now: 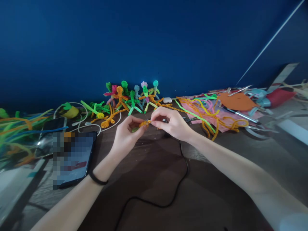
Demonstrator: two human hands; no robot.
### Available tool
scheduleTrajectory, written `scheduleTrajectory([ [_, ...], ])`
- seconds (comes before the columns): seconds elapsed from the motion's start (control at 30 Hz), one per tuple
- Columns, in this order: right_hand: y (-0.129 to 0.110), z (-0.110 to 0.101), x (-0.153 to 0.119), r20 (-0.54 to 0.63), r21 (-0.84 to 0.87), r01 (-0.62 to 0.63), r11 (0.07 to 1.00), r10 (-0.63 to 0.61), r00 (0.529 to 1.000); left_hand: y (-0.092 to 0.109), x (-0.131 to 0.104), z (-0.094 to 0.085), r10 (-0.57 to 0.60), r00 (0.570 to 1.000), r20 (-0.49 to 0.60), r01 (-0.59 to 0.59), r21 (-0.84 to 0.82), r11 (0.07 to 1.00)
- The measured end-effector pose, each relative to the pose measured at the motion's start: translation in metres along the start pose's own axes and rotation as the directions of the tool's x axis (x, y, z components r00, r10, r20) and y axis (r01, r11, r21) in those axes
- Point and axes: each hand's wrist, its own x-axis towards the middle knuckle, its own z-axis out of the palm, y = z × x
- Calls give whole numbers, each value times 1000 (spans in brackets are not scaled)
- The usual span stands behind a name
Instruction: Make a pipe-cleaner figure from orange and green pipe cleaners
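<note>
A small orange-yellow coiled pipe cleaner piece (143,124) is held between both hands near the middle of the view. My left hand (128,131), with a black band at the wrist, pinches its left side, where a bit of green also shows. The thumb and fingertips of my right hand (169,122) are closed on its right end. Just behind the hands, several colourful pipe cleaner figures (133,102) stand against the blue wall. An orange figure (108,119) lies to the left of them.
A tablet or phone (78,160) lies left, beside bundled pipe cleaners (19,138). A black cable (184,173) crosses the brown table (149,179). To the right are loose orange strands (214,123), orange paper (237,101) and a white case (167,100).
</note>
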Motion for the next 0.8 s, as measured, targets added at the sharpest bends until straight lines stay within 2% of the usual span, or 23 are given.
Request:
scheduleTrajectory([
  [0.3,1,-1,0,19,4,88,996,-88,996,0,1,-1,-80,993,82,89,-114,990],
  [0.57,1,-2,-1,48,54,96,994,-99,994,4,4,-1,-176,971,161,215,-271,938],
  [0.67,2,-2,-1,59,90,61,994,-66,996,5,4,0,-201,966,164,242,-295,924],
  [0.8,3,-3,0,79,209,-47,977,31,996,7,3,1,-231,956,181,277,-290,916],
])
